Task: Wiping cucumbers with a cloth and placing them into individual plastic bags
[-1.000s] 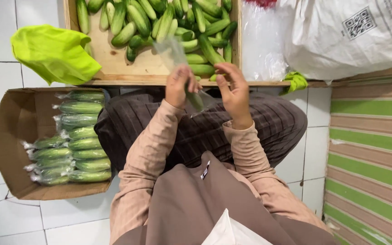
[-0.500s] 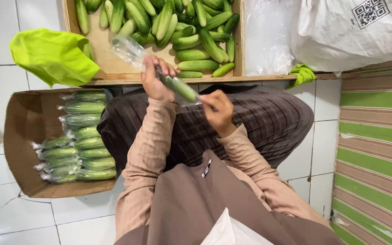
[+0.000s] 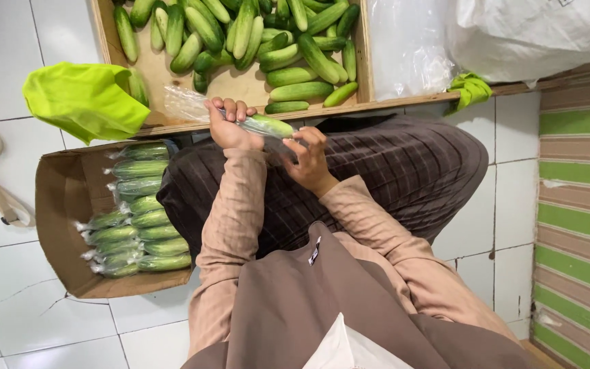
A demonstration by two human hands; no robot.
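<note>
- Head view: a shallow wooden tray (image 3: 150,75) of loose green cucumbers (image 3: 295,91) lay on the white tiled floor, just beyond the seated person's knees.
- The left hand (image 3: 230,128) was curled shut around a green cucumber in a clear plastic bag (image 3: 264,126), held level just in front of the tray's near edge.
- The right hand (image 3: 308,158) pinched the bag's end at the cucumber's tip, fingers pressed together.
- A brown cardboard box (image 3: 56,205) of bagged cucumbers (image 3: 141,225) sat below the tray's left corner.
- A lime-green cloth (image 3: 80,99) draped over that corner.
- A stack of clear plastic bags (image 3: 408,48) lay right of the tray.
</note>
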